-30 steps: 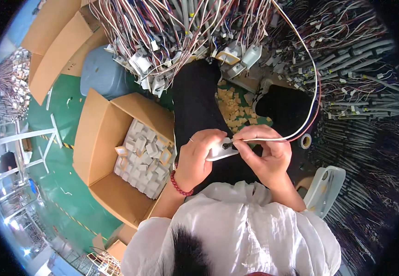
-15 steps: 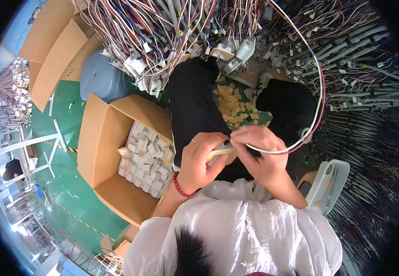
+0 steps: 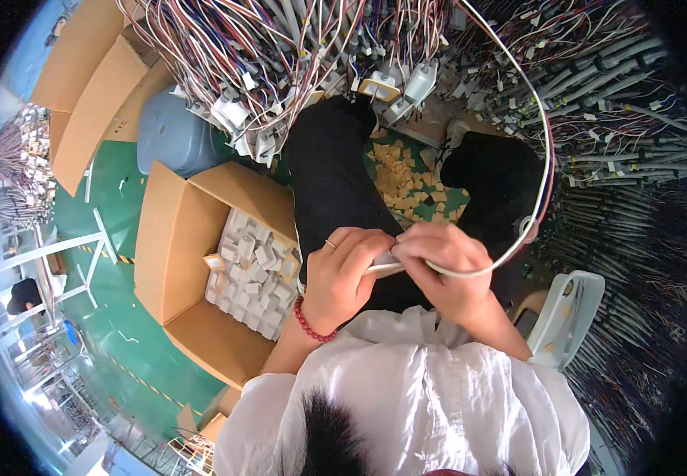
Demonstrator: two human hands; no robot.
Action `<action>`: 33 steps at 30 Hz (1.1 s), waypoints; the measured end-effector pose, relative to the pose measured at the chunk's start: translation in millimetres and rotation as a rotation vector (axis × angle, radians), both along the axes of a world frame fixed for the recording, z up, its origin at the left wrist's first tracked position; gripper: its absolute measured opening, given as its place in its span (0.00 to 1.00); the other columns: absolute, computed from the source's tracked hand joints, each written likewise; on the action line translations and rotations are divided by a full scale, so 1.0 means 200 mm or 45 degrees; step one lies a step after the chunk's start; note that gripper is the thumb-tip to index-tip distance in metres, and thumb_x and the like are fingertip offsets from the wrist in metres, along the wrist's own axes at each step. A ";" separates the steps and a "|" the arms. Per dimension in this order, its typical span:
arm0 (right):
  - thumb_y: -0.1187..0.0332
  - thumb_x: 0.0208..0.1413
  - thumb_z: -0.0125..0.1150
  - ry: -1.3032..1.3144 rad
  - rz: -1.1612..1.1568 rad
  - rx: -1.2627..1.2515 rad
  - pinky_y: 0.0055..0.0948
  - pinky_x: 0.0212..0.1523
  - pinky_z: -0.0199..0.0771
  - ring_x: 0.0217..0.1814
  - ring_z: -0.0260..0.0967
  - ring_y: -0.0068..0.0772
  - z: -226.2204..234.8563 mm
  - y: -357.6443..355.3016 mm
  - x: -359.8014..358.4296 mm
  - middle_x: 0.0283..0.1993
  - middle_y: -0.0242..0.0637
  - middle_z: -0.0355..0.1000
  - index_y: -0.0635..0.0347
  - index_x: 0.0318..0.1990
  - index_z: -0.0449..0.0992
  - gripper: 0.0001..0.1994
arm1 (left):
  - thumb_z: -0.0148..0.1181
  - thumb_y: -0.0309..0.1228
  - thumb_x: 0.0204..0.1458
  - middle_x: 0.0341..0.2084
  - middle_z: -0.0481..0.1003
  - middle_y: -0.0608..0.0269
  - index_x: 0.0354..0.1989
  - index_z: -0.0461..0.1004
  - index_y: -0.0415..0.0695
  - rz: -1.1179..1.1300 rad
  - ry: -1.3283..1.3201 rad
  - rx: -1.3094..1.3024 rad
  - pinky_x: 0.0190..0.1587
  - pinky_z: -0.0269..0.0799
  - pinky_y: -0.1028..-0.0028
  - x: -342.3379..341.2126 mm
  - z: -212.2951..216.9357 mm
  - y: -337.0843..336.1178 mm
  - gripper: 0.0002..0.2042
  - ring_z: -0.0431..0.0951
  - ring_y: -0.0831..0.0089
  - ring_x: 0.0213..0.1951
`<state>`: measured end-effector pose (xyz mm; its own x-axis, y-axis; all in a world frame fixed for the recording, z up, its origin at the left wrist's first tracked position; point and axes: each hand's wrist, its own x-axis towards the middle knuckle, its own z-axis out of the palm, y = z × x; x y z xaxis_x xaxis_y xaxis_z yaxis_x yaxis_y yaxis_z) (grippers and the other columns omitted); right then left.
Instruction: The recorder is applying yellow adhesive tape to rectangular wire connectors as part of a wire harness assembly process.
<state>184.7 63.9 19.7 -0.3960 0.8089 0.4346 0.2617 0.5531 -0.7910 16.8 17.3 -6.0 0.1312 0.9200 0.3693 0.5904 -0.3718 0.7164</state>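
Note:
Above my lap, my left hand [image 3: 342, 274] is closed on a small white plastic housing [image 3: 385, 261], most of it covered by the fingers. The fingers of my right hand [image 3: 448, 268] pinch at the housing's right end, touching my left fingertips. From under the right hand a white cable [image 3: 547, 127] with a dark red wire alongside loops up past my right knee to the top of the view. What exactly the right fingertips press is hidden.
An open cardboard box [image 3: 170, 246] with many white housings stands at my left, a blue-grey stool [image 3: 173, 131] behind it. Hanging wire bundles [image 3: 224, 55] fill the front; grey cables [image 3: 613, 230] line the right. Tan paper scraps [image 3: 399, 178] lie between my legs. A white plastic bin [image 3: 572, 317] sits right.
The housing has turned in my fingers, so its tan-edged face no longer shows. My right hand has shifted slightly, and the cable loop has moved a little.

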 end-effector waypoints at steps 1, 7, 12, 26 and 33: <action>0.83 0.38 0.68 0.015 0.005 -0.182 0.26 0.32 0.73 0.32 0.74 0.34 0.00 0.00 0.01 0.31 0.39 0.74 0.64 0.30 0.76 0.10 | 0.55 0.18 0.37 0.34 0.77 0.61 0.39 0.70 0.41 0.004 -0.006 0.036 0.32 0.73 0.67 0.00 0.00 0.00 0.16 0.76 0.60 0.34; 0.78 0.46 0.65 0.086 0.074 -0.739 0.24 0.34 0.74 0.32 0.74 0.27 -0.07 0.04 0.07 0.31 0.37 0.77 0.67 0.32 0.79 0.05 | 0.50 0.17 0.48 0.38 0.72 0.51 0.50 0.55 0.38 0.018 -0.699 -0.502 0.42 0.72 0.69 0.05 -0.09 0.00 0.19 0.75 0.64 0.36; 0.74 0.47 0.67 0.490 -0.121 -1.480 0.24 0.41 0.72 0.36 0.73 0.25 -0.28 0.07 0.09 0.36 0.37 0.76 0.66 0.33 0.79 0.07 | 0.51 0.15 0.48 0.50 0.64 0.50 0.48 0.57 0.39 0.050 -0.821 -0.391 0.45 0.69 0.72 0.09 -0.18 0.01 0.19 0.71 0.69 0.43; 0.72 0.47 0.68 0.816 0.057 -1.556 0.25 0.40 0.74 0.35 0.73 0.26 -0.37 0.03 0.12 0.35 0.38 0.76 0.65 0.32 0.80 0.07 | 0.56 0.21 0.50 0.54 0.69 0.47 0.35 0.74 0.32 -0.034 -0.279 -0.499 0.46 0.71 0.70 0.08 -0.14 0.03 0.06 0.77 0.58 0.45; 0.71 0.45 0.70 0.623 0.179 -1.331 0.27 0.48 0.70 0.50 0.68 0.28 -0.39 0.03 0.12 0.50 0.36 0.68 0.65 0.45 0.75 0.18 | 0.57 0.19 0.46 0.59 0.63 0.47 0.35 0.74 0.32 -0.096 -0.328 -0.627 0.52 0.67 0.68 0.12 -0.20 0.06 0.07 0.73 0.56 0.49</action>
